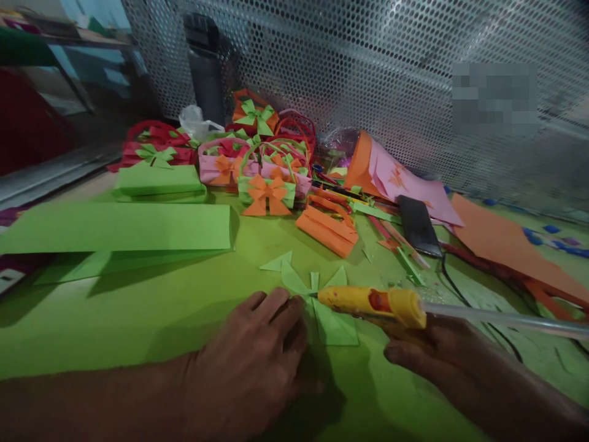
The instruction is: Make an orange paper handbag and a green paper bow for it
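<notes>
My right hand [442, 350] grips a yellow hot glue gun [343, 299], a long clear glue stick [497, 321] sticking out of its back end. The gun's tip points left, at the middle of a light green paper bow [338, 325] lying on the table. Curled fingers of my left hand [262, 344] press on the bow's left side and cover part of it; the fingertips are hidden. Just beyond the bow lies a small green paper scrap [277, 263].
Small paper baskets with bows [269, 193] stand at the back. Folded green paper [119, 227] lies left, an orange paper piece [327, 228] ahead. A black phone-like device [418, 224], cable, pink sheets [405, 178] and orange sheets [510, 239] are right. A dark bottle [205, 67] stands by the perforated metal panel.
</notes>
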### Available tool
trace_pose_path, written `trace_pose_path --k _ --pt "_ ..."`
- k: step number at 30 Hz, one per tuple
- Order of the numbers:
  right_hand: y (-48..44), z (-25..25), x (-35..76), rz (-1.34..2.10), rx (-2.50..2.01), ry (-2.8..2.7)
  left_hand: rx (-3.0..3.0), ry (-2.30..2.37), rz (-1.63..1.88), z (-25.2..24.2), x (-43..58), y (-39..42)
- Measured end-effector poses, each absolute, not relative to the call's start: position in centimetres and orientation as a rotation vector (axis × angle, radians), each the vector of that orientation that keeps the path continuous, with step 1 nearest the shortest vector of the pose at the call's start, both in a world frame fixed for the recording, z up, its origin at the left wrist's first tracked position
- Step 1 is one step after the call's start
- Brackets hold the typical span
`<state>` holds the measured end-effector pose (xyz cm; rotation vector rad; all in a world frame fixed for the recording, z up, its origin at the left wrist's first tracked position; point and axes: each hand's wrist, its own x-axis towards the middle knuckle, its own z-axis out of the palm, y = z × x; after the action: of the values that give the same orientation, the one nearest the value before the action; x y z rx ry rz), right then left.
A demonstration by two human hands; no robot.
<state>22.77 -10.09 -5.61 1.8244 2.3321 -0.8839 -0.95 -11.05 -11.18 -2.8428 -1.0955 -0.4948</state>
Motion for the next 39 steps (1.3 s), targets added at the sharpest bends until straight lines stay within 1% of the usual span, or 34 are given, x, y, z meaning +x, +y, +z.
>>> trace_pose_path --k 8,15,22,30,33,39 --pt "-10.5 -5.4 23.3 -0.85 1.864 2.343 -2.833 -1.112 -0.529 -11.4 -1.0 -11.0" --pt "-10.5 -5.6 23.0 -0.884 1.839 2.38 -2.842 -1.132 -0.444 -11.1 -0.8 -11.0" --pt "-10.3 -6.0 23.2 -0.948 1.846 2.312 -2.83 -1.126 -0.53 -11.3 -0.9 -11.0" --pt "-10.7 -6.4 23.8 -0.875 1.847 2.376 -2.826 -1.136 -0.471 -11.4 -0.9 -11.1" --pt "-10.8 -6.3 23.4 -0.902 1.83 2.379 -2.826 -1.142 -0.468 -11.3 -0.8 -11.0" --pt "-10.4 -6.3 23.5 -0.829 1.85 2.439 -2.827 -1.118 -0.494 -11.3 -0.8 -11.0"
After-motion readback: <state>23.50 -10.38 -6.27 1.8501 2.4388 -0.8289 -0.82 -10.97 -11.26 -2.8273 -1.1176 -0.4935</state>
